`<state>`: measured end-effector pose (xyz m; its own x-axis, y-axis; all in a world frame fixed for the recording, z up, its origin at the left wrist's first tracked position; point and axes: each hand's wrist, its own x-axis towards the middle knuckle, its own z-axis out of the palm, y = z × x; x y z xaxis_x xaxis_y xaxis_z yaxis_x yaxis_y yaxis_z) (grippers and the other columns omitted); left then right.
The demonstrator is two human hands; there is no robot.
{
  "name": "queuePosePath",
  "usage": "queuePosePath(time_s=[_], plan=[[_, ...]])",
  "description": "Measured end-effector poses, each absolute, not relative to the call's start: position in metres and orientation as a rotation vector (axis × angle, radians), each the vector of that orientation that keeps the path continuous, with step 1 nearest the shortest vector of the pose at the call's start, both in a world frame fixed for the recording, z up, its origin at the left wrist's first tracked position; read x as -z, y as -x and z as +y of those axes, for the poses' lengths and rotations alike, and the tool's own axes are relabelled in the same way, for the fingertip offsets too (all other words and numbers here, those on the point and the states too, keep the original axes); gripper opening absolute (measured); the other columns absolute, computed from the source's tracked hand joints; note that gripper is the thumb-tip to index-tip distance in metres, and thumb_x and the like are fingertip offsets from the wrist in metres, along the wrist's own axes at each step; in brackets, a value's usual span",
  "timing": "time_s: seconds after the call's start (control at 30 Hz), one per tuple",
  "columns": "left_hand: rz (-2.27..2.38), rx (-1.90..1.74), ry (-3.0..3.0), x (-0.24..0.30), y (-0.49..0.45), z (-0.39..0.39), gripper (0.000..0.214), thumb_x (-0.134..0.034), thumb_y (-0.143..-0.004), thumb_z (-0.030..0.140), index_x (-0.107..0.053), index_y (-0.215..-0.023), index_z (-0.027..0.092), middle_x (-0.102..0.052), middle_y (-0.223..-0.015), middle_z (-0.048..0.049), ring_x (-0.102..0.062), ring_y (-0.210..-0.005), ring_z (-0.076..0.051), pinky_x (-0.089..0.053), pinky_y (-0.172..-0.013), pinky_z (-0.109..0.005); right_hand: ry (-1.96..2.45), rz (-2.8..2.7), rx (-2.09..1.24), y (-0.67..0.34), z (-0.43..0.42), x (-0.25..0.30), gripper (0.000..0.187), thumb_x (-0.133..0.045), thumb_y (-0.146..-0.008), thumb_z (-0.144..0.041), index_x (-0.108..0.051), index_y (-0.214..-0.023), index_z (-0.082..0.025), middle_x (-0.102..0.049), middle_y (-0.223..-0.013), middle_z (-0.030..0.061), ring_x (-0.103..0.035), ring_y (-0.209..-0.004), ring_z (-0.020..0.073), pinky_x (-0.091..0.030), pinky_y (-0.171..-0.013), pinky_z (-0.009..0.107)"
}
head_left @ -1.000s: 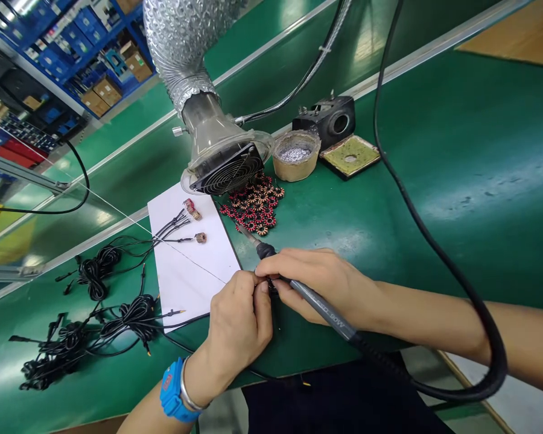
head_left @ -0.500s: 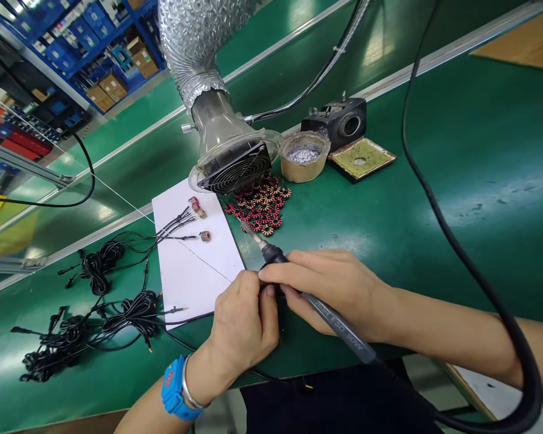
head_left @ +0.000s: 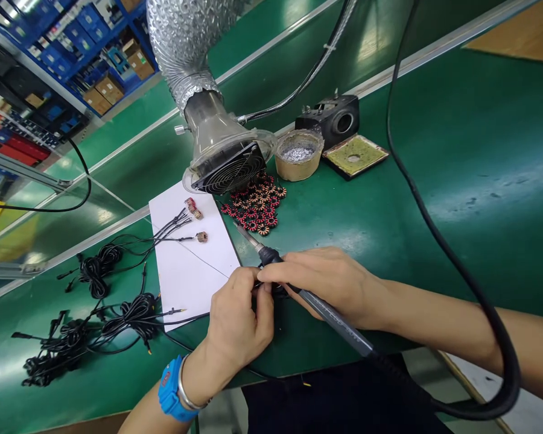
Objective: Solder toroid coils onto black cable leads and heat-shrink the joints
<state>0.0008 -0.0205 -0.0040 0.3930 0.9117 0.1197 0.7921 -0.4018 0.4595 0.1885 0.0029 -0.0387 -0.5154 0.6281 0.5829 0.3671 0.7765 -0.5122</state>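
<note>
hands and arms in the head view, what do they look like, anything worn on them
Both hands are bare, with no gloves, and no sleeves show on either forearm. The left hand has a bright blue watch with a red marking at the wrist, and a thin silver bangle right beside it. The right hand and its wrist wear nothing.

Near edge of table (head_left: 434,181): left hand (head_left: 238,319) and right hand (head_left: 326,283) meet, fingertips touching. Soldering iron (head_left: 335,316) sits in the right hand, tip pointing away toward the coil pile (head_left: 256,205). Paper sheet (head_left: 185,271) is just left of and behind the hands, with wired coils (head_left: 194,211) on its far half. Cable bundles (head_left: 85,313) lie left of the sheet, some leads reaching onto it. Extractor hood (head_left: 226,157) is behind the sheet, overhanging the coil pile. Right of the hood: pot (head_left: 297,155), then sponge tray (head_left: 355,155), with the iron holder (head_left: 330,117) behind both.
</note>
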Motion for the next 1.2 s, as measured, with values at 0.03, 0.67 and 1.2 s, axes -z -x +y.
queuePosePath(time_s=[0.03,0.67,1.2], plan=[[1.488,-0.513,-2.314,0.004,-0.001,-0.02,0.006,-0.047,-0.09,0.016,-0.053,-0.09,0.019,-0.057,-0.073,-0.0011,-0.054,-0.062,-0.014,-0.038,-0.054,-0.025,0.743,-2.158,-0.393,-0.188,0.003,0.04,0.026,-0.04,-0.096,-0.019,-0.051,-0.119,-0.022,-0.054,-0.075,-0.0012,-0.049,-0.062,0.0128,-0.037,-0.058,0.025],[1.421,-0.626,-2.36,0.009,-0.003,-0.018,0.01,-0.049,-0.088,0.014,-0.057,-0.084,0.017,-0.055,-0.067,0.0013,-0.051,-0.058,-0.011,-0.039,-0.056,-0.023,0.746,-2.094,-0.406,-0.189,0.003,0.044,0.024,-0.046,-0.094,-0.016,-0.054,-0.116,-0.02,-0.062,-0.083,0.0009,-0.057,-0.069,0.0118,-0.044,-0.062,0.022],[1.476,-0.699,-2.436,0.016,-0.007,-0.022,0.008,-0.052,-0.087,0.015,-0.056,-0.08,0.018,-0.055,-0.063,0.0029,-0.051,-0.051,-0.009,-0.038,-0.05,-0.021,0.991,-1.493,-0.718,-0.223,-0.045,0.032,0.023,-0.055,-0.08,-0.012,-0.062,-0.102,-0.019,-0.059,-0.072,0.0014,-0.05,-0.054,0.0116,-0.039,-0.047,0.026]])
